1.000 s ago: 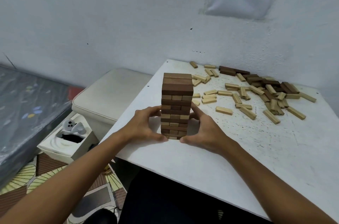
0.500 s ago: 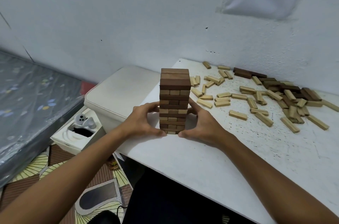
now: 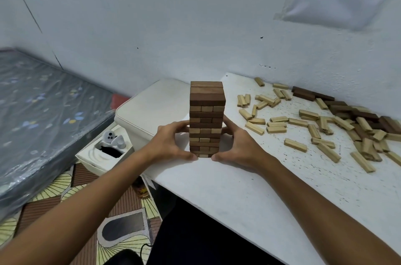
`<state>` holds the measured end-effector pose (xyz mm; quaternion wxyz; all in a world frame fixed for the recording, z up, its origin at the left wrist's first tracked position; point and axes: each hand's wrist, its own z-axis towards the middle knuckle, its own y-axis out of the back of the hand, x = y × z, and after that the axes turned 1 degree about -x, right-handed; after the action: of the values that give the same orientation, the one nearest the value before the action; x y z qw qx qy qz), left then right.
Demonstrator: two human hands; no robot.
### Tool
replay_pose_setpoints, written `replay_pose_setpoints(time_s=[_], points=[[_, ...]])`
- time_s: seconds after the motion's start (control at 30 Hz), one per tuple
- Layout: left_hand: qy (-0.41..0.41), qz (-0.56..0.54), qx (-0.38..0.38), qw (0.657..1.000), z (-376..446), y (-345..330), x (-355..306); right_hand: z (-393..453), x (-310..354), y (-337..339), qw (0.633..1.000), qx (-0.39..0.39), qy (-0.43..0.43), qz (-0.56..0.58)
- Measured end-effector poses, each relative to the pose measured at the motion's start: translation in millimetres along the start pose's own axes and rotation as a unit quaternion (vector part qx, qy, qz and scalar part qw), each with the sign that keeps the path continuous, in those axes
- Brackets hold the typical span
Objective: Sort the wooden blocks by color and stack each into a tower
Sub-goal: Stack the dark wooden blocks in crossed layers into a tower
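Upright, the tower stands long-axis vertical; both hands' fingers seemingly clasp its base.

both hands cupping brown tower, loose blocks right

Mattress at left; white box w/ controller on patterned rug.

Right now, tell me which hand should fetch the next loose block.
Right hand, probably: the loose blocks all lie to the right of the tower. The left hand would have to cross it.
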<state>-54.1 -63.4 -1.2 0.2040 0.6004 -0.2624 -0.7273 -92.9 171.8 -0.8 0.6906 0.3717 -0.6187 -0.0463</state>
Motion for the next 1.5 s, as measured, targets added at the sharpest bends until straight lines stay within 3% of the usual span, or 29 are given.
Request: replay_pose_setpoints(time_s=[0.7,1.03,1.27,1.5], points=[[0.036,-0.003,-0.011,0.999,-6.3,6.1,7.1,8.7,7.3,-4.2,1.0,0.017,0.004,-0.008],[0.084,0.066,-0.016,0.994,-29.9,10.8,-1.6,-4.5,7.2,-2.5,1.0,-0.005,0.001,-0.03],[0.063,0.101,-0.031,0.992,-81.7,8.9,-2.9,-46.5,-0.5,0.0,0.998,-0.041,0.018,-0.036],[-0.033,0.165,-0.004,0.986,-102.8,-17.3,-39.0,-94.2,-12.9,10.6,0.995,-0.069,0.042,-0.067]])
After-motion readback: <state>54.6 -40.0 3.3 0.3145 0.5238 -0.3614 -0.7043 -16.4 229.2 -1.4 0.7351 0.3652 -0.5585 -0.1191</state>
